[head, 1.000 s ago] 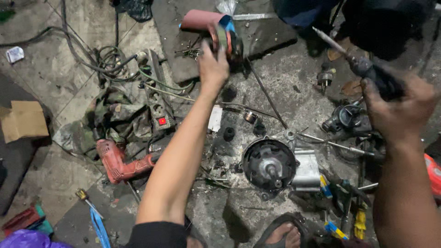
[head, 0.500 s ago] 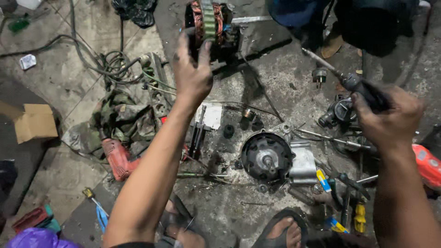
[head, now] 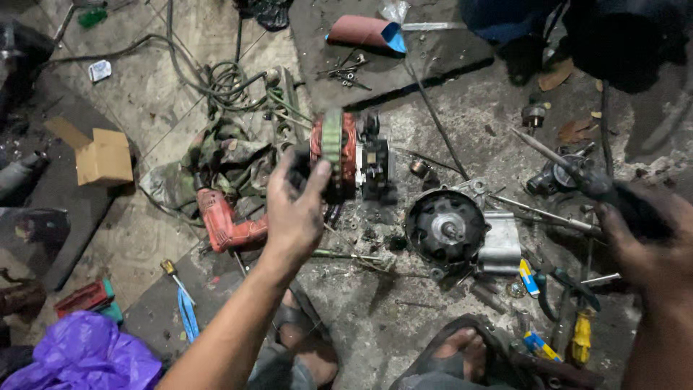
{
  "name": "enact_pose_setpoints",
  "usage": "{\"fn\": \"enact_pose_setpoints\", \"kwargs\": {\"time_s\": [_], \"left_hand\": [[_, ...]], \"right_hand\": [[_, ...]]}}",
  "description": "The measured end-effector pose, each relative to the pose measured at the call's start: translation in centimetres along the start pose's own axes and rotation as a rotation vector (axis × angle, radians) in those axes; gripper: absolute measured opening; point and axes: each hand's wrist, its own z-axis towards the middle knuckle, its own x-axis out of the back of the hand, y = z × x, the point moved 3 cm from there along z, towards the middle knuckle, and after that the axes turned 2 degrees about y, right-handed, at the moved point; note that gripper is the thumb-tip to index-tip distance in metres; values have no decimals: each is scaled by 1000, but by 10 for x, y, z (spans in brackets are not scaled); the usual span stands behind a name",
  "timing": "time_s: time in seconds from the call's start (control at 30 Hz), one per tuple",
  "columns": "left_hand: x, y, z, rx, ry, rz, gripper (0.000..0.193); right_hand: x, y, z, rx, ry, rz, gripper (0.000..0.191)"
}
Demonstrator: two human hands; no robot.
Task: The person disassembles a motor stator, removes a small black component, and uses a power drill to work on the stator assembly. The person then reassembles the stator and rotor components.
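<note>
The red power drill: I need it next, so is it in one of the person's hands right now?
No, the red power drill lies on the floor beside the green cloth, while the left hand holds a copper-wound motor part.

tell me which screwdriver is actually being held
The dark-handled screwdriver in the right hand; the yellow-handled one lies on the floor.

Left hand (head: 294, 213): bare, no glove, ring or watch seen, grime smeared over the fingers. Left forearm (head: 231, 332): bare, no sleeve shown. Right hand (head: 646, 249): bare, darkened with grease. Right forearm (head: 660, 347): bare. Feet: dark open sandals (head: 462, 354) are worn, toes left uncovered; grey trouser cloth (head: 271, 368) is seen at the lower edge
</note>
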Motion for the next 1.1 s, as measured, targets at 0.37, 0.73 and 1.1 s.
{"fn": "enact_pose_setpoints", "kwargs": {"time_s": [0.37,0.73,1.1], "left_hand": [[31,-6,-73,-109,23,114,46],[-9,-22,-42,-103,23,98,40],[-24,-53,-12,-113,40,323,75]], "right_hand": [[22,-43,-47,5,-55,-22,30],[-19,-182,23,442,-149,-236,30],[-42,-178,48,518,-203,-351,30]]}}
